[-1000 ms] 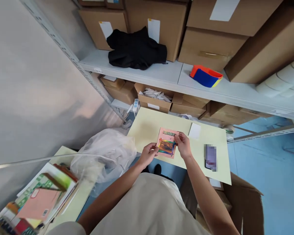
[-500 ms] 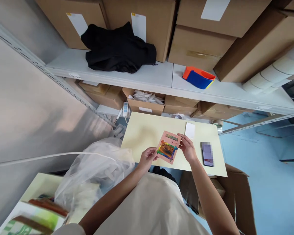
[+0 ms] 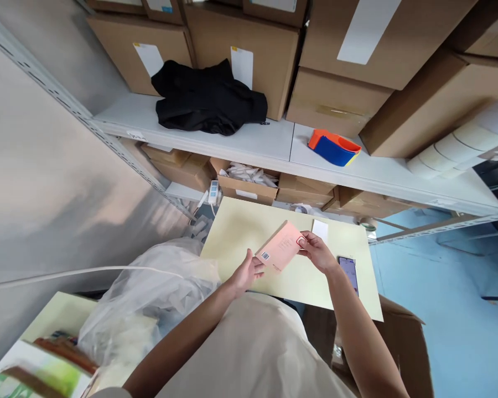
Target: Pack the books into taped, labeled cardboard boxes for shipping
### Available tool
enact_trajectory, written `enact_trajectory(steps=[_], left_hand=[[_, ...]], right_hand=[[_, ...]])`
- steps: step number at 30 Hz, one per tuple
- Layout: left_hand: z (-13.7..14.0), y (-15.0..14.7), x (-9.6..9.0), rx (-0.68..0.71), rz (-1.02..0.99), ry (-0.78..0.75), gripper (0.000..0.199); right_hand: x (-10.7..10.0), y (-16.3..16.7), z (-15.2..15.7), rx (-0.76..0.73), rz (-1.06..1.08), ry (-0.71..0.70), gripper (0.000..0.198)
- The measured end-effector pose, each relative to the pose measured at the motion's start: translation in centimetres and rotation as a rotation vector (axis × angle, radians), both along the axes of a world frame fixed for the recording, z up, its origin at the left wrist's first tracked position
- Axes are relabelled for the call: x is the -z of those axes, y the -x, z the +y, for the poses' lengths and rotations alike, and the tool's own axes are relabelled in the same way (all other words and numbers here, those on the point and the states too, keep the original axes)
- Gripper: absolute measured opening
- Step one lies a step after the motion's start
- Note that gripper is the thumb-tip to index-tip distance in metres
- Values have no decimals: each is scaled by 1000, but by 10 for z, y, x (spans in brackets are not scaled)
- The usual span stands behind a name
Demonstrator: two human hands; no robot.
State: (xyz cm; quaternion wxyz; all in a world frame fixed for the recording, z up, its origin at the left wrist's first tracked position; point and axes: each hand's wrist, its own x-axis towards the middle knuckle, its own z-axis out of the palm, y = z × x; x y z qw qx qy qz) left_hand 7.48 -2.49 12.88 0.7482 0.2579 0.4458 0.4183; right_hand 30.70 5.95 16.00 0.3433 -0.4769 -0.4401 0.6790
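A thin pink book [image 3: 281, 246] is held over the cream table, its back cover with a small barcode turned up. My right hand [image 3: 315, 250] pinches its right end, thumb on top and fingers beneath. Close to the barcode corner is my left hand [image 3: 246, 273], open with thumb and fingers apart; whether its fingertips touch the book I cannot tell. Just beyond my right hand a white card [image 3: 320, 229] lies on the table [image 3: 232, 232]. A phone [image 3: 347, 271] with a lit screen rests by my right forearm, partly covered by it.
Behind the table runs a grey shelf [image 3: 232, 145] with cardboard boxes [image 3: 334, 97], a black garment [image 3: 209, 99], an orange and blue holder [image 3: 334, 148] and white rolls [image 3: 444, 152]. A clear plastic bag [image 3: 149, 293] bulges at the left, crossed by a white cable [image 3: 87, 272]. An open carton [image 3: 406, 348] stands right.
The book has been flipped from its picture cover to its back. My left hand has loosened from its edge and opened, while my right hand keeps hold. The view has tilted up slightly.
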Motion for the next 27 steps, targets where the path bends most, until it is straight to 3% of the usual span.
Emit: enact_trajectory(steps=[3, 5, 10, 22, 27], left_hand=[[-1, 0, 2, -130, 221, -154, 49], [-2, -7, 5, -168, 317, -179, 40], [-4, -29, 7, -215, 366, -83, 30], [-7, -28, 4, 34, 452, -224, 27], [-7, -27, -3, 100, 486, -230, 24]], right_hand=[[-3, -4, 12, -68, -40, 15, 34], [-4, -6, 15, -77, -68, 22, 37], [2, -12, 12, 155, -56, 49, 46], [5, -22, -18, 311, -5, 45, 41], [3, -27, -26, 300, 51, 50, 43]])
